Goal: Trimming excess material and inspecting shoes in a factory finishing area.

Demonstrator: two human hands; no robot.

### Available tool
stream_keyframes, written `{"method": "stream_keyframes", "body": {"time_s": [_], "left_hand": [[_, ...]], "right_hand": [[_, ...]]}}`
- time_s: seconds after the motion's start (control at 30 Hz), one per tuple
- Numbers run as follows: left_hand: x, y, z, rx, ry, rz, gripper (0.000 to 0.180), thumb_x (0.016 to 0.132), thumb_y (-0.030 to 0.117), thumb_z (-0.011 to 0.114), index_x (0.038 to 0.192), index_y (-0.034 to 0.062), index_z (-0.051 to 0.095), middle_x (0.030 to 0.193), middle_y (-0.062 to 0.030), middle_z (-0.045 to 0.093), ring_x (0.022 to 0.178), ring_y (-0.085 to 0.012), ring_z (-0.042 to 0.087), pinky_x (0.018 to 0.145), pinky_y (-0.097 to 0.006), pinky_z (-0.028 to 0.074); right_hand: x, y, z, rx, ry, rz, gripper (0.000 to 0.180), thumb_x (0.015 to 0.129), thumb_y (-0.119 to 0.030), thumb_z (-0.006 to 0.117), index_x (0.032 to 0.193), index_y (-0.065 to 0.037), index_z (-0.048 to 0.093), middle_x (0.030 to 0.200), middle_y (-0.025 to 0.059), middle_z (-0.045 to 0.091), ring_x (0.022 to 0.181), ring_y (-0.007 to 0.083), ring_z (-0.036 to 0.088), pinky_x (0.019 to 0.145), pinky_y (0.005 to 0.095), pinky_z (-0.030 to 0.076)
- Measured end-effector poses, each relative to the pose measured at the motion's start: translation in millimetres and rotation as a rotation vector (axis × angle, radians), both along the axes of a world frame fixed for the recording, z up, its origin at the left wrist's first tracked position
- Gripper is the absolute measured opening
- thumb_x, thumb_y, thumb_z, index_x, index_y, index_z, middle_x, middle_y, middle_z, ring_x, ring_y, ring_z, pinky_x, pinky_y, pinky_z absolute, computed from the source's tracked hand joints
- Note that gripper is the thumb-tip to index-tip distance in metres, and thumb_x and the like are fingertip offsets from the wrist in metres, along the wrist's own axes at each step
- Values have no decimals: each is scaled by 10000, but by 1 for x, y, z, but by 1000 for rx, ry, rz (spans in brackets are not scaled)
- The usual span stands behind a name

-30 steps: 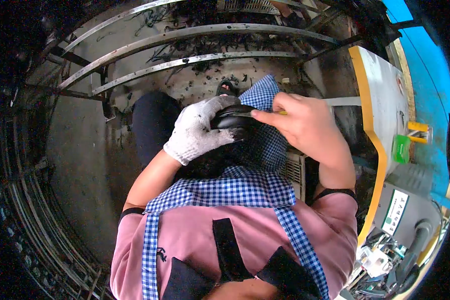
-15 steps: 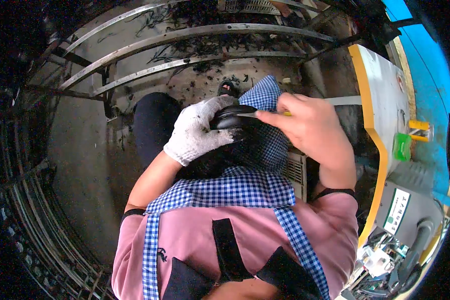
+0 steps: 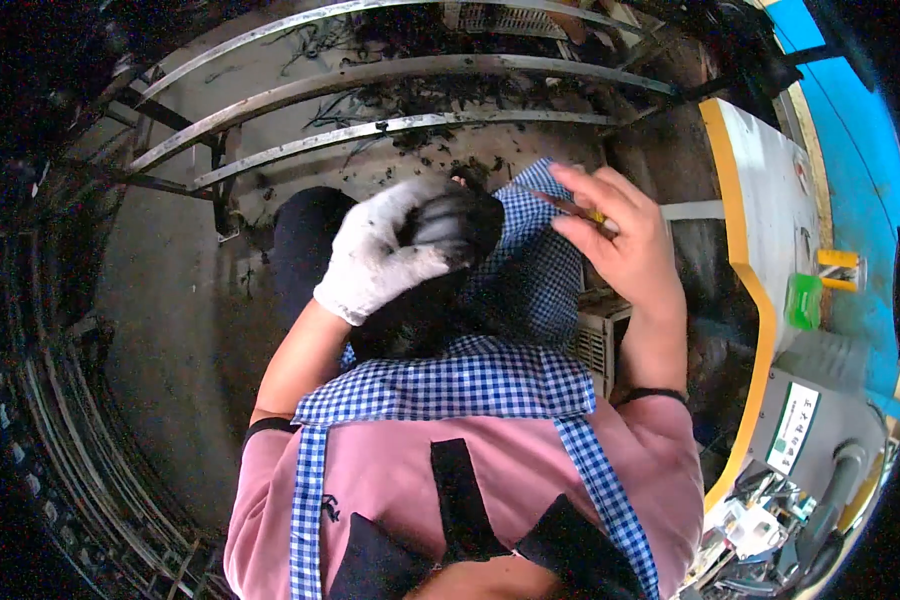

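Note:
My left hand (image 3: pixel 385 250) wears a dirty white glove and is closed over a dark rounded object (image 3: pixel 457 222) held above my lap. My bare right hand (image 3: pixel 615 245) is just to its right, pinching a thin blade-like tool with a yellow handle (image 3: pixel 570 207) between thumb and fingers. Both hands hover over a blue-and-white checked apron (image 3: pixel 530 280) that covers my knees. Most of the dark object is hidden under the glove.
Grey metal rails (image 3: pixel 390 75) curve across the dirty floor ahead, with dark scraps scattered among them. A grey machine with a yellow edge (image 3: pixel 750 200) stands at the right, with a green block (image 3: pixel 802 300). A slotted crate (image 3: pixel 595 340) sits by my right knee.
My right hand has pulled away to the right from the dark object, lifting the thin tool clear. The gloved left hand has shifted its hold over the object.

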State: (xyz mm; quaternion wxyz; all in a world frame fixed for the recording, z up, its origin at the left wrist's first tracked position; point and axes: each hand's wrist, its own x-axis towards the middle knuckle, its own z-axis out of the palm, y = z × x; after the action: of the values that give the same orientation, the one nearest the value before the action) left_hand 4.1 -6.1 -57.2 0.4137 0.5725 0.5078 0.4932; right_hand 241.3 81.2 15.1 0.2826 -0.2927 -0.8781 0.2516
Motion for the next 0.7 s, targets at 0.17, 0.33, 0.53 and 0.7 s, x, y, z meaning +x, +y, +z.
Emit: {"method": "stream_keyframes", "body": {"time_s": [0.17, 0.33, 0.53, 0.7], "left_hand": [[-45, 14, 8, 82, -530, 381, 469, 772, 151, 618, 1206, 38, 479, 1143, -77, 545, 1045, -194, 507, 912, -341, 415], [-58, 20, -1, -70, -1506, 318, 705, 776, 571, 563, 1270, 84, 440, 1262, -140, 486, 1118, -321, 493, 960, -492, 401], [-49, 19, -1, -41, -1263, 449, 666, 811, 590, 498, 1254, 94, 462, 1219, -107, 522, 1067, -292, 522, 940, -452, 424], [-55, 22, -5, -202, -1050, 318, 478, 891, 321, 488, 1279, 52, 413, 1237, -134, 504, 1134, -297, 480, 957, -427, 399]], "right_hand": [[3, -27, -64, -452, -66, -106, 855, 600, -99, 792, 1343, -127, 370, 900, 38, 579, 588, 65, 399, 532, 212, 374], [-14, -59, -90, -340, 4, -42, 984, 581, -124, 804, 1376, -26, 234, 1202, 214, 522, 1022, 325, 583, 839, 390, 478], [-1, -62, -106, -25, 155, 148, 943, 542, -254, 815, 1324, -31, 336, 1210, 261, 489, 1030, 404, 551, 848, 440, 467], [-21, -64, -67, -326, 428, -31, 889, 574, -160, 813, 1310, -26, 333, 1265, 206, 452, 1137, 328, 488, 956, 410, 390]]}}
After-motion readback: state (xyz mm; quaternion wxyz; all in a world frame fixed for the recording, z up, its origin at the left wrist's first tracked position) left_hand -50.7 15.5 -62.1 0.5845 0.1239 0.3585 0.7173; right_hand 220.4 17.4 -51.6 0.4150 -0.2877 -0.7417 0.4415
